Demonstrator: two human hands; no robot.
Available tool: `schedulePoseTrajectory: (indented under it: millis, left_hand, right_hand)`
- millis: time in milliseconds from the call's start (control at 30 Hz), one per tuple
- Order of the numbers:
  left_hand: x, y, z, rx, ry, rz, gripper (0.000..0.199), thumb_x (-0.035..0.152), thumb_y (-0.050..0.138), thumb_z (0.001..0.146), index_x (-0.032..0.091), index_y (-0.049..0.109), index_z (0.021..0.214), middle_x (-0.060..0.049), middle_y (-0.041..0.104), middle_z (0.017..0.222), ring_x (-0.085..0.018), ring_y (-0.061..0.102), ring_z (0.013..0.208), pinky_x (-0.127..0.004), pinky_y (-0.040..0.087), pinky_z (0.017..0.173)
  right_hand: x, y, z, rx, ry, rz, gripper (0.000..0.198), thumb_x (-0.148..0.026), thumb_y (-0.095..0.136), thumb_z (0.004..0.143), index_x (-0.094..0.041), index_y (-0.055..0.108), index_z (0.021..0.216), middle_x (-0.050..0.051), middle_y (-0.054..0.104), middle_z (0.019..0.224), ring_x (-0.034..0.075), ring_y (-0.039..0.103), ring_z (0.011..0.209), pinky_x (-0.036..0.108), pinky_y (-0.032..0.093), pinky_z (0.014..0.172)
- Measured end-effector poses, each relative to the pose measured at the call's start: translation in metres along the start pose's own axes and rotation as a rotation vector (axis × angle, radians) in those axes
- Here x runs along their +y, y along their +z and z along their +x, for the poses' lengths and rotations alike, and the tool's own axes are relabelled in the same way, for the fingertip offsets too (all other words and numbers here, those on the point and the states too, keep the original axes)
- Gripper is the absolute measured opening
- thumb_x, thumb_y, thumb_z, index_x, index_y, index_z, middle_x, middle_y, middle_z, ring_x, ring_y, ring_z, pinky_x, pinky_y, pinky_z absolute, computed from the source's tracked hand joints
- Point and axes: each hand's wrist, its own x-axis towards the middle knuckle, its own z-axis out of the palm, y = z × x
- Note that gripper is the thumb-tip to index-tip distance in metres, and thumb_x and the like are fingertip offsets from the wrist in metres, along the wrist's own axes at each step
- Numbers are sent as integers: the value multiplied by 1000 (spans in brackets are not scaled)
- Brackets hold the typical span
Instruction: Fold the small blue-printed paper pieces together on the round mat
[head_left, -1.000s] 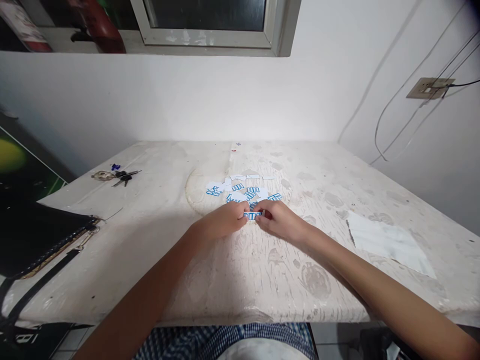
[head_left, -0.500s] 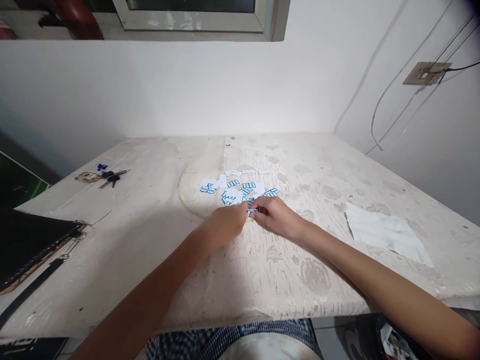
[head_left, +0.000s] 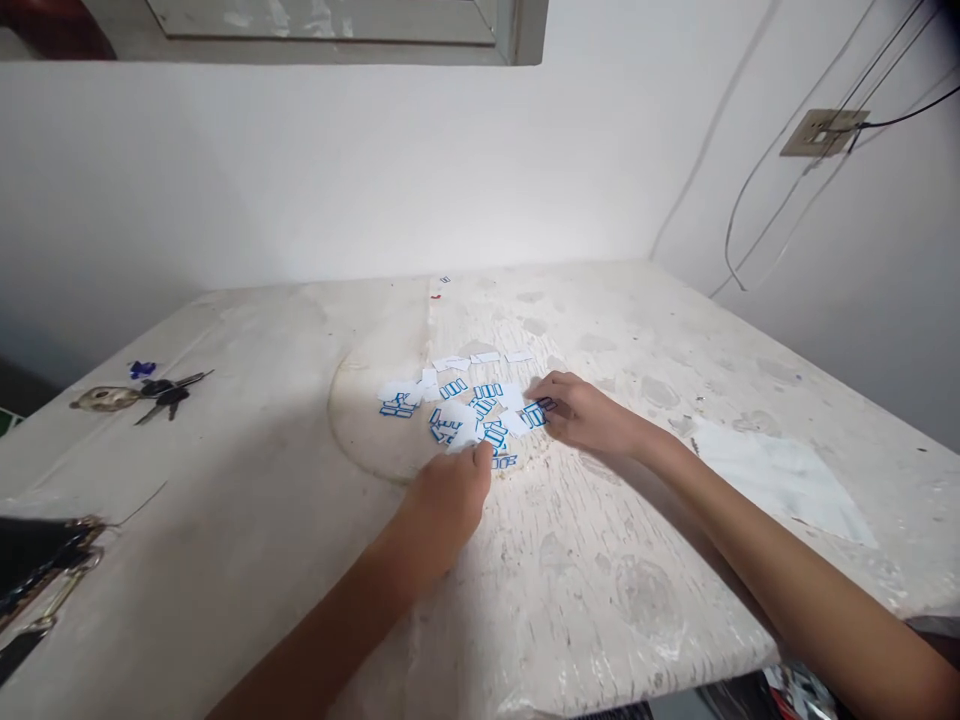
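Note:
Several small white paper pieces [head_left: 452,388], many with blue printed or drawn marks, lie in a loose heap in the middle of the table. My left hand [head_left: 448,508] is closed at the near edge of the heap, thumb on top. What its fingers hold, if anything, is hidden. At the heap's right side, my right hand [head_left: 589,415] has its thumb and fingers bent in on a blue-marked paper piece [head_left: 535,414]. A few plain paper strips [head_left: 485,357] lie in a row behind the heap.
Keys [head_left: 169,392] with a keyring ornament and a small blue object [head_left: 142,370] lie at the left. A black pouch [head_left: 37,560] sits at the left edge. A white cloth [head_left: 780,475] lies at the right. Cables hang by the wall socket [head_left: 825,132].
My hands have parted: the right moved right and away to the heap's right side, while the left stays at the near edge. The camera view has shifted.

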Motion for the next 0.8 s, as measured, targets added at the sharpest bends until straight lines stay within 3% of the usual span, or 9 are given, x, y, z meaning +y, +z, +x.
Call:
schedulePoseTrajectory:
  millis: [167, 300, 433, 533, 700, 800]
  left_hand:
    - [1, 1, 3, -7, -26, -60, 23, 11, 27, 87, 14, 48, 94, -9, 57, 79, -20, 56, 72, -30, 40, 61]
    - [0, 4, 6, -36, -48, -67, 26, 8, 25, 87, 14, 49, 96, -10, 58, 81, -20, 56, 76, -30, 41, 65]
    - [-1, 1, 8, -85, -68, -61, 33, 1, 24, 83, 14, 50, 97, -9, 59, 79, -20, 58, 75, -29, 41, 64]
    - [-1, 0, 9, -90, -95, -107, 29, 7, 25, 86, 15, 50, 96, -9, 60, 78, -20, 58, 71, -29, 40, 60]
    - [-3, 1, 10, -77, -126, -199, 23, 18, 26, 89, 18, 48, 96, -6, 62, 77, -19, 58, 65, -28, 34, 54]
    - [-7, -2, 11, -72, -136, -269, 22, 22, 26, 89, 19, 45, 97, -4, 61, 76, -18, 57, 63, -27, 31, 51]
  right_hand:
    - [-9, 0, -1, -3, 39, -51, 27, -14, 48, 73, -14, 61, 97, 9, 54, 83, 21, 49, 83, 35, 41, 76]
    - [-22, -6, -2, -37, 143, 26, 19, -11, 46, 72, -15, 57, 86, 7, 52, 80, 16, 48, 72, 28, 39, 64]
    - [-31, -17, -4, -22, 243, 101, 10, -14, 47, 74, -16, 53, 81, 3, 52, 75, 11, 44, 61, 25, 35, 55]
    - [-31, -22, -6, -14, 295, 179, 9, -22, 45, 79, -18, 53, 81, 1, 51, 69, 10, 41, 56, 23, 32, 51]
    - [-40, -23, -9, -136, 319, 435, 19, -35, 42, 85, -19, 50, 78, -3, 47, 60, 9, 40, 52, 22, 30, 48]
    - [-55, -23, -12, -224, 261, 443, 16, -32, 47, 83, -19, 49, 74, -4, 42, 56, 8, 36, 50, 21, 28, 47]
